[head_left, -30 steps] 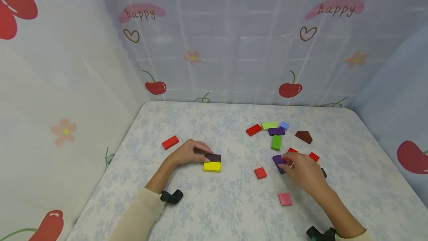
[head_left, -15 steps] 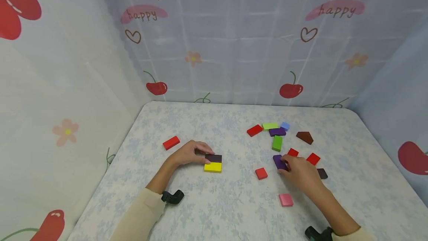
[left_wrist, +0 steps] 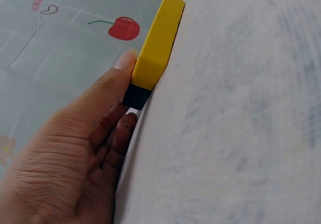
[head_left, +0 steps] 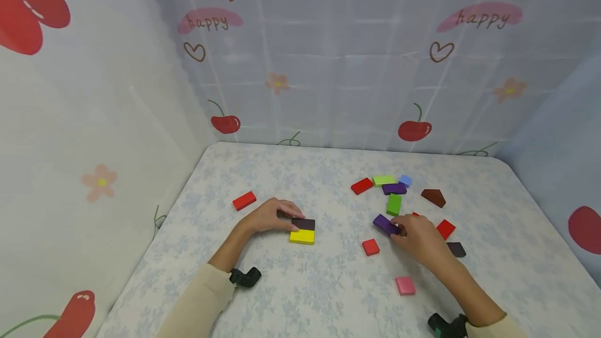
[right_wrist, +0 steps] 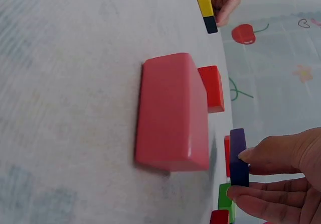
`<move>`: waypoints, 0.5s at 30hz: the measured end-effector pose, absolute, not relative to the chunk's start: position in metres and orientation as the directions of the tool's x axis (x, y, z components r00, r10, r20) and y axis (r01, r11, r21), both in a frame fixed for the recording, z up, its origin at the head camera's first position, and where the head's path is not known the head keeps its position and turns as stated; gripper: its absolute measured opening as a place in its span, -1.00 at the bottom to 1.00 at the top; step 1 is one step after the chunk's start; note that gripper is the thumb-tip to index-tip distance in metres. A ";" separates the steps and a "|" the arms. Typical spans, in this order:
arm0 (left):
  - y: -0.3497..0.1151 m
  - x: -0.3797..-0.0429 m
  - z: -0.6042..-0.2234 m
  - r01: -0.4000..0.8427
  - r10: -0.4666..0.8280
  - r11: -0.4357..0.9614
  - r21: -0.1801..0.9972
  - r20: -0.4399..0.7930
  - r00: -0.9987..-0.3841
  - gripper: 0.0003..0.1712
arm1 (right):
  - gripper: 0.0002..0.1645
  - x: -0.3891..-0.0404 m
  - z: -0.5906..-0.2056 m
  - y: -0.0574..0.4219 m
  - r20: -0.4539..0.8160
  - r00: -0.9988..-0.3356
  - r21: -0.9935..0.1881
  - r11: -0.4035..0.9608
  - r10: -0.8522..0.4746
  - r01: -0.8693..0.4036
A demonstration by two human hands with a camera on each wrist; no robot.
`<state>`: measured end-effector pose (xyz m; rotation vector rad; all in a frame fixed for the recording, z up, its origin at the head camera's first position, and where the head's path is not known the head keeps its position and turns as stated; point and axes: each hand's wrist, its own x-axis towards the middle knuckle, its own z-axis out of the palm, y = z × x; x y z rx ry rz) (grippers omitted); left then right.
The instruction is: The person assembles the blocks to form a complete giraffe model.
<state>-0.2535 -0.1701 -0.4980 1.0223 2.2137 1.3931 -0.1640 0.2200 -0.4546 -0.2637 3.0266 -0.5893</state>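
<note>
At the middle of the table, my left hand holds a black block by its left end. A yellow block lies flush along the black one's near side, and the thumb touches the seam between them. On the right, my right hand pinches a purple block between thumb and fingers. In the right wrist view this purple block appears raised off the table. A small red block and a pink block lie nearer me.
Behind the right hand lie a green block, another purple block, lime, blue and red blocks. A brown piece and a dark piece sit farther right; a red block lies far left.
My right hand has picked at the purple block, which has turned and shifted slightly left with the fingers. The left hand stays at the black and yellow blocks; the head view has shifted slightly.
</note>
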 end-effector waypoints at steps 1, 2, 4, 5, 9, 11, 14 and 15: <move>-0.170 -0.254 -0.500 0.396 0.719 0.266 0.879 0.094 -0.689 -0.65 | -0.55 -0.165 -0.453 0.218 -0.011 -0.982 -0.385 0.907 -0.189 -0.171; -0.170 -0.255 -0.502 0.394 0.717 0.270 0.879 0.090 -0.691 -0.65 | -0.55 -0.165 -0.452 0.215 -0.013 -0.979 -0.395 0.901 -0.202 -0.181; -0.170 -0.257 -0.510 0.387 0.716 0.279 0.879 0.078 -0.694 -0.64 | -0.56 -0.166 -0.450 0.210 -0.025 -0.973 -0.411 0.889 -0.229 -0.199; -0.170 -0.258 -0.515 0.385 0.716 0.284 0.878 0.073 -0.695 -0.64 | -0.57 -0.167 -0.449 0.207 -0.031 -0.969 -0.419 0.883 -0.246 -0.210; -0.169 -0.262 -0.527 0.388 0.711 0.302 0.871 0.065 -0.700 -0.63 | -0.61 -0.171 -0.444 0.195 -0.037 -0.947 -0.419 0.865 -0.319 -0.275; -0.170 -0.264 -0.528 0.392 0.705 0.299 0.870 0.075 -0.705 -0.63 | -0.63 -0.175 -0.442 0.188 -0.030 -0.933 -0.415 0.853 -0.359 -0.315; -0.172 -0.266 -0.526 0.392 0.699 0.294 0.872 0.083 -0.710 -0.64 | -0.64 -0.179 -0.441 0.176 -0.021 -0.908 -0.406 0.833 -0.419 -0.375; -0.172 -0.267 -0.526 0.393 0.701 0.292 0.872 0.084 -0.708 -0.64 | -0.64 -0.181 -0.441 0.172 -0.020 -0.901 -0.401 0.829 -0.433 -0.390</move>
